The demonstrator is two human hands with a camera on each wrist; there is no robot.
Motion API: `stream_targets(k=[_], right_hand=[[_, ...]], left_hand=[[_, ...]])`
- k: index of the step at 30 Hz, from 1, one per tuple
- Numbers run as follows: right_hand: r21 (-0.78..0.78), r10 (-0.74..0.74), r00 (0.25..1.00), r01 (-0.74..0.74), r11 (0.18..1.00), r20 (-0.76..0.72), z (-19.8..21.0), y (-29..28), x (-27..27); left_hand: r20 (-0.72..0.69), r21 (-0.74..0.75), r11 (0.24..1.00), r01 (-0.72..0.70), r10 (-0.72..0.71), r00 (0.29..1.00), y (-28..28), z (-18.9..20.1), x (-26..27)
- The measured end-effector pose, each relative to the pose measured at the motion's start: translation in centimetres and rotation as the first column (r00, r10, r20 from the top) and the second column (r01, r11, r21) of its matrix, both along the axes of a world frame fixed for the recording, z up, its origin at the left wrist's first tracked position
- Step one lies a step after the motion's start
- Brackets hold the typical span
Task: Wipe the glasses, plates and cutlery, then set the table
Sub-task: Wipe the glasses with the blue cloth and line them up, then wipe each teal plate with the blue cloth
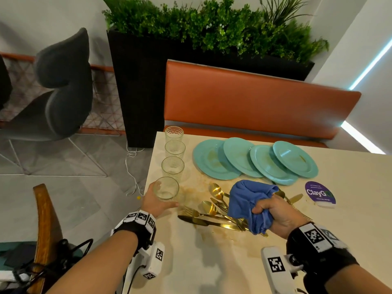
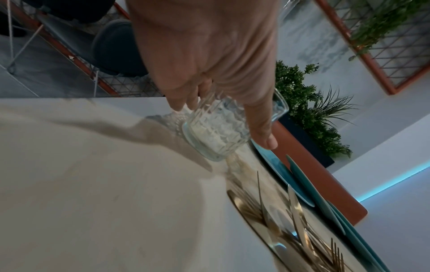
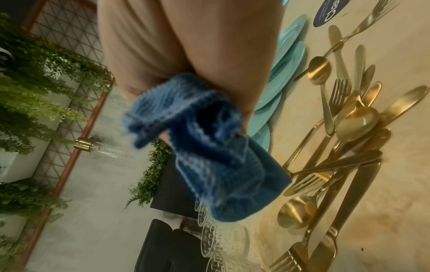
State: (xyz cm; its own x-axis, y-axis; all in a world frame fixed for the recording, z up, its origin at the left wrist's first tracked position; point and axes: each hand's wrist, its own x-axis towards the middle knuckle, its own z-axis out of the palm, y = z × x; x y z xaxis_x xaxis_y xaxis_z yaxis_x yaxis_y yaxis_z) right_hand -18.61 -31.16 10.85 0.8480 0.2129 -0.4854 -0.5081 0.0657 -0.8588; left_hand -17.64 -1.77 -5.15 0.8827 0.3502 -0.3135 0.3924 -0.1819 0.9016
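My left hand (image 1: 157, 201) grips the nearest clear textured glass (image 1: 166, 188) at the table's left edge; in the left wrist view the fingers (image 2: 263, 127) wrap the glass (image 2: 217, 132), which is tilted just off the tabletop. Three more glasses (image 1: 173, 149) stand in a row behind it. My right hand (image 1: 275, 213) clutches a bunched blue cloth (image 1: 250, 200) above a pile of gold cutlery (image 1: 214, 213); the cloth (image 3: 209, 147) and cutlery (image 3: 344, 147) also show in the right wrist view. Several overlapping teal plates (image 1: 254, 160) lie behind the cutlery.
The beige table (image 1: 212, 262) has brownish smears around the cutlery and glasses. A purple round sticker (image 1: 319, 194) lies at the right. An orange bench (image 1: 254, 98) and a black planter (image 1: 144, 85) stand behind; a grey chair (image 1: 61, 85) stands at left, a wooden chair back (image 1: 43, 219) near me.
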Motion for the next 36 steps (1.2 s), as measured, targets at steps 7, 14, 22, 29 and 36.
stream_targets(k=[7, 14, 22, 29, 36], right_hand=[[0.018, -0.05, 0.998, 0.05, 0.999, 0.024, -0.3, -1.7, 0.3], [0.027, -0.129, 0.99, 0.128, 0.991, 0.048, -0.1, -4.7, 1.7], [0.0, -0.285, 0.958, 0.285, 0.958, 0.015, -0.2, -11.5, 6.4], [-0.076, -0.389, 0.921, 0.389, 0.918, 0.015, -0.2, -21.3, 14.0], [-0.039, -0.479, 0.873, 0.477, 0.878, -0.093, -3.4, -28.3, 20.1]], left_hand=[[-0.186, 0.199, 0.98, 0.026, 0.012, 0.983, -0.1, 1.9, -0.7], [0.067, 0.411, 0.909, 0.07, -0.106, 0.992, -3.5, 9.1, 0.4], [0.064, 0.398, 0.838, 0.372, -0.43, 0.9, -19.8, 14.0, 11.3], [-0.185, 0.287, 0.792, 0.539, -0.506, 0.842, -31.9, 11.8, 22.8], [-0.315, 0.18, 0.851, 0.493, -0.425, 0.848, -39.8, 5.9, 30.7]])
